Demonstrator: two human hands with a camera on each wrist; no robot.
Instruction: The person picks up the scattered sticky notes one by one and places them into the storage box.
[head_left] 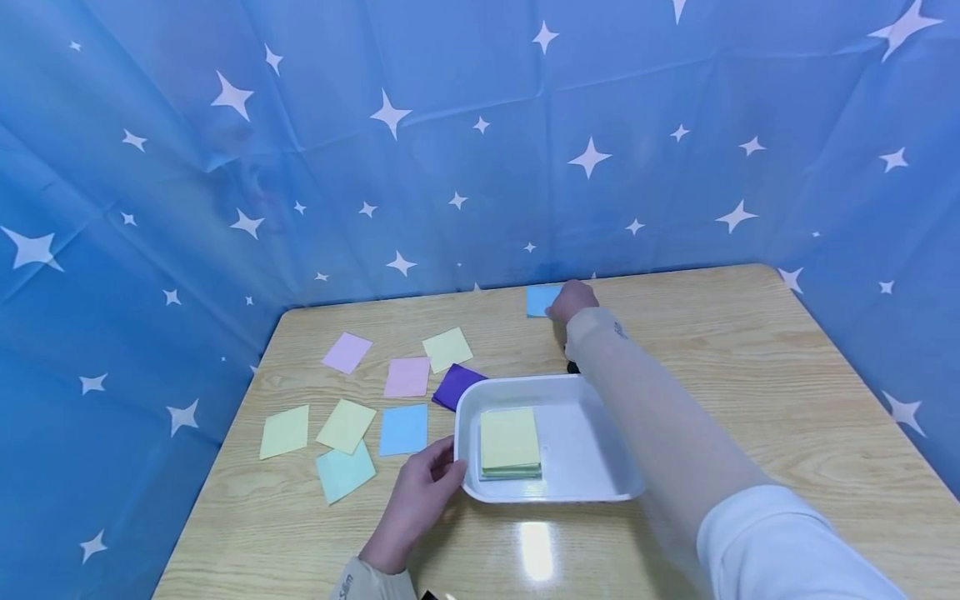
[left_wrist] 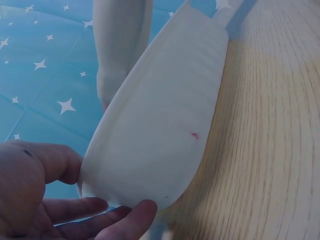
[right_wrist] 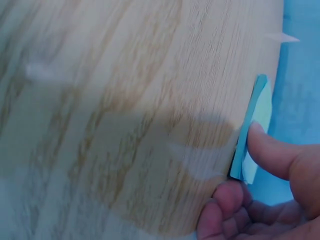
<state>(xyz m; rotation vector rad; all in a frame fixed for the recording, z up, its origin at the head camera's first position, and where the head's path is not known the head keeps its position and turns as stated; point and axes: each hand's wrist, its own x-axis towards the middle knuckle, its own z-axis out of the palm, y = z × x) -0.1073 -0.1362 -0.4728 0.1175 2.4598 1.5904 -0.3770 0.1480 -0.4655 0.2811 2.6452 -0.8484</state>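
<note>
Right hand (head_left: pixel 574 300) pinching blue sticky note (head_left: pixel 540 301) between thumb and fingers, center of head frame. Left hand (head_left: pixel 426 493) gripping left end of white tray (head_left: pixel 581 442), lower center; yellow-topped note stack (head_left: pixel 510 442) inside. Loose notes (head_left: pixel 404 429) scattered left of center.

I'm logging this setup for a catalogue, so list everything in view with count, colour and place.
Table: 1, light wood, under everything
Backdrop: 1, blue with white stars, around the table
Tray: 1, white, on the table
Paper stack: 1, yellow on top, inside the tray
Yellow notes: 3, left of the tray
Pink notes: 2, left of the tray
Blue note: 1, left of the tray
Aqua note: 1, left of the tray
Purple piece: 1, tray's far left corner
Blue pad: 1, table's far edge
Sleeves: beige, white higher on the right arm
Left hand: 1, holding the tray
Right hand: 1, pinching the pad
</note>
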